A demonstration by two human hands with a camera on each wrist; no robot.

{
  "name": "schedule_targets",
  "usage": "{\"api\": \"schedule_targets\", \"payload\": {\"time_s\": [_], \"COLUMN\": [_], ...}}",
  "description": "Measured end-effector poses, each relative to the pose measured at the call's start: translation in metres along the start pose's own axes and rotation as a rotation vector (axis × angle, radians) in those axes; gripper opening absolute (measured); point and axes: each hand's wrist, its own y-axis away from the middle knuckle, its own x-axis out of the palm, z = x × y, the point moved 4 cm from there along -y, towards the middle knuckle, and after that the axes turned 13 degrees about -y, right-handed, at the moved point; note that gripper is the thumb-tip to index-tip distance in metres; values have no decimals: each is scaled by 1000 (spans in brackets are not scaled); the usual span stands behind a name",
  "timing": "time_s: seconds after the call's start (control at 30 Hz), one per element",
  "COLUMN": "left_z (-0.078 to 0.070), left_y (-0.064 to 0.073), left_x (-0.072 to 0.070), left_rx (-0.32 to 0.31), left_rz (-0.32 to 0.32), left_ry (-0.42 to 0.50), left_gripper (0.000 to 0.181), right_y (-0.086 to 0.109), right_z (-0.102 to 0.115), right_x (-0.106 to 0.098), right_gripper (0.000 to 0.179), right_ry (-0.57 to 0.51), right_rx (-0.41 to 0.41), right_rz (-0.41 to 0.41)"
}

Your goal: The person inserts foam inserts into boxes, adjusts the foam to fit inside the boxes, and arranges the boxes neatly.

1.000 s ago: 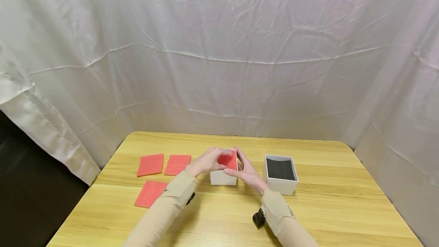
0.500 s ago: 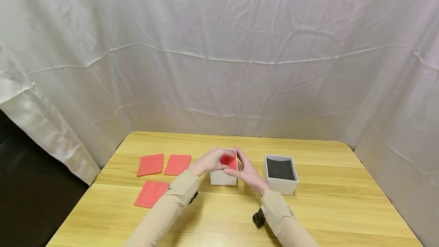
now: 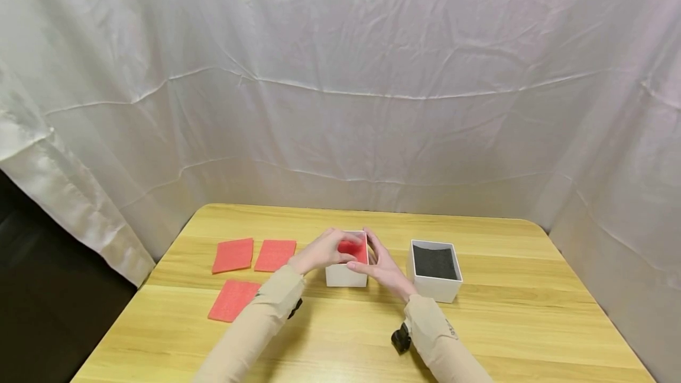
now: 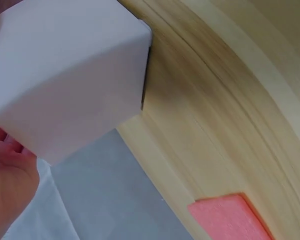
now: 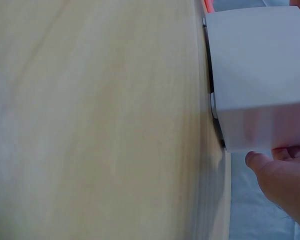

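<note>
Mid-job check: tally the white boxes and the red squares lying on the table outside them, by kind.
White boxes: 2
Red squares outside the boxes: 3
Total: 5

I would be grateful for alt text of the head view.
Left hand over the opening of a white box with red inside, right hand at its right side, on a wooden table. Three red squares lie left; another white box, with black inside, stands right.
</note>
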Motion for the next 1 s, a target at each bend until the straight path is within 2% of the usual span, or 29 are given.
{"api": "schedule_targets", "payload": {"time_s": [0.2,0.3,0.43,0.73,0.87,1.0], "left_z": [11,16,22,51,68,82], "left_y": [10,17,28,57,72,85], "left_x": [-4,-9,-15,-28,-29,-25], "left_rx": [-58,-79,-112,-209,-224,-212], "left_rz": [-46,-104,-180,-258,-272,-256], "left_ry": [146,186,190,194,188,154], "left_gripper": [42,38,33,33,32,31], "right_y": [0,0,0,1,2,2], "right_z": [0,0,1,2,2,2], "right_x": [-1,-1,0,0,-1,-1], "right_gripper": [103,103,104,107,108,109], "right_ry": [-1,0,-5,2,4,7], "right_rx": [-1,0,3,3,4,7], "right_rz": [-8,-10,-13,-25,-29,-30]}}
